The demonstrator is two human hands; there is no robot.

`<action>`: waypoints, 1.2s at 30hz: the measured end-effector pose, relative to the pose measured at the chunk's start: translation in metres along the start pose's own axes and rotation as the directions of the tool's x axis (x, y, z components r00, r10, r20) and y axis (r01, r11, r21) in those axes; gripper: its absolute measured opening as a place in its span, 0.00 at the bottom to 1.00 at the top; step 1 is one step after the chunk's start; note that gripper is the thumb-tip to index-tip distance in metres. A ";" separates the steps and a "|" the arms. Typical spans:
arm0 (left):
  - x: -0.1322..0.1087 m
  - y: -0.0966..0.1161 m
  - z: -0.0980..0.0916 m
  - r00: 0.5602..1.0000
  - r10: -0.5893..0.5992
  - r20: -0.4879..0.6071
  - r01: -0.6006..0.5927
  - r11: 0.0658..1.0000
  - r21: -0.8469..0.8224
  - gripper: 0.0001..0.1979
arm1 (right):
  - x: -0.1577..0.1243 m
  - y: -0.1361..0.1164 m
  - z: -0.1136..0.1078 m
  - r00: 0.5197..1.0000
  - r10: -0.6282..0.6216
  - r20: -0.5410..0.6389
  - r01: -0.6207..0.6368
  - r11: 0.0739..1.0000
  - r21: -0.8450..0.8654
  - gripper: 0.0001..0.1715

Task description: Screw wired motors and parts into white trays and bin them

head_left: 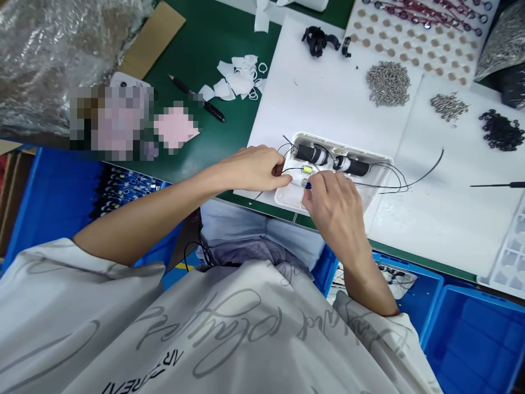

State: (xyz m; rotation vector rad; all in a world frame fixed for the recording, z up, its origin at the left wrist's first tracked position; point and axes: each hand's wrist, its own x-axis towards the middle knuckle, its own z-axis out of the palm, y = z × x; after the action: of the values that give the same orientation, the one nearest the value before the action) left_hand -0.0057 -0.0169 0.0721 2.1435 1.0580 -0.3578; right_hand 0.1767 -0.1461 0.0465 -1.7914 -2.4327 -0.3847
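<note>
A white plastic housing (379, 197) lies open near the table edge, with two black cylinders (311, 154) wrapped in white bands along its far side. Thin black wires (410, 185) trail out to the right. My left hand (262, 168) is at the housing's left end, fingers curled with a thin black wire running between them. Over the front of the housing, my right hand (334, 200) is closed in a pinch at a small blue part (308, 186), mostly hidden by the fingers. Between the hands sits a small yellow component (307, 170).
Piles of silver screws (388, 83) and black rings (501, 130) lie on the white sheet (336, 87). A screwdriver (492, 185) is at right. Black clips (318, 41), white scraps (240, 76) and a pen (197, 98) lie farther back. Blue bins (471, 328) stand below the table.
</note>
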 end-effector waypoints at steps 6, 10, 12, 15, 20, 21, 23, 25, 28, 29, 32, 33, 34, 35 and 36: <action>0.001 -0.003 0.002 0.999 0.034 -0.034 -0.035 0.999 -0.041 0.16 | -0.002 0.002 -0.001 1.000 -0.006 0.023 0.006 1.000 0.012 0.02; 0.000 -0.003 0.004 0.999 0.024 -0.036 -0.026 0.997 -0.069 0.15 | -0.005 0.005 -0.001 1.000 -0.011 0.013 0.010 0.996 0.090 0.07; 0.000 -0.003 0.005 0.999 0.011 -0.041 -0.014 0.997 -0.080 0.14 | -0.005 0.006 -0.002 1.000 -0.007 0.021 0.005 0.996 0.092 0.07; 0.002 -0.004 0.008 0.999 0.006 -0.051 -0.011 0.995 -0.096 0.14 | -0.003 0.006 -0.005 0.998 -0.010 0.058 0.005 0.997 0.074 0.06; 0.004 -0.005 0.010 0.999 0.020 -0.051 -0.025 0.995 -0.101 0.14 | 0.004 0.003 -0.014 0.988 -0.056 0.146 0.057 0.998 0.000 0.02; 0.004 -0.005 0.010 0.998 0.025 -0.051 -0.029 0.995 -0.096 0.14 | 0.006 0.002 -0.015 0.986 -0.063 0.157 0.066 0.998 -0.016 0.02; 0.004 -0.005 0.008 0.998 0.035 -0.049 -0.039 0.996 -0.083 0.14 | 0.010 0.002 -0.017 0.981 -0.066 0.180 0.075 0.996 -0.040 0.03; 0.005 -0.004 0.007 0.999 0.031 -0.035 -0.033 0.997 -0.064 0.15 | 0.013 0.003 -0.018 0.975 -0.073 0.209 0.083 0.996 -0.041 0.04; 0.005 -0.003 0.006 1.000 0.013 -0.010 -0.014 0.999 -0.053 0.16 | 0.011 0.008 -0.018 0.972 -0.096 0.216 0.094 0.995 0.018 0.03; 0.005 -0.003 0.006 1.000 0.012 -0.004 -0.012 0.998 -0.057 0.16 | 0.008 0.010 -0.018 0.974 -0.102 0.201 0.095 0.995 0.045 0.03; 0.004 -0.003 0.005 1.000 0.030 -0.004 -0.030 0.996 -0.081 0.16 | -0.006 0.015 -0.013 0.987 -0.113 0.115 0.101 0.989 0.110 0.17; 0.004 -0.003 0.005 0.999 0.032 -0.002 -0.033 0.996 -0.086 0.16 | -0.012 0.016 -0.011 0.989 -0.115 0.090 0.103 0.986 0.134 0.21; 0.004 -0.002 0.005 1.000 0.030 0.002 -0.029 0.996 -0.087 0.16 | -0.016 0.017 -0.009 0.991 -0.114 0.074 0.101 0.982 0.159 0.23; 0.004 -0.002 0.004 1.000 0.020 0.009 -0.019 0.996 -0.085 0.16 | -0.020 0.018 -0.007 0.992 -0.111 0.063 0.098 0.978 0.185 0.23; 0.004 -0.001 0.004 1.000 0.006 0.021 -0.005 0.997 -0.080 0.17 | -0.023 0.018 -0.004 0.992 -0.109 0.061 0.094 0.973 0.210 0.22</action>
State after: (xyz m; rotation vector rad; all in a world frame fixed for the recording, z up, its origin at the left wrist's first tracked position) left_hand -0.0041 -0.0166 0.0667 2.0672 1.0373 -0.3291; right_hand 0.2005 -0.1640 0.0481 -1.6275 -2.5126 -0.0711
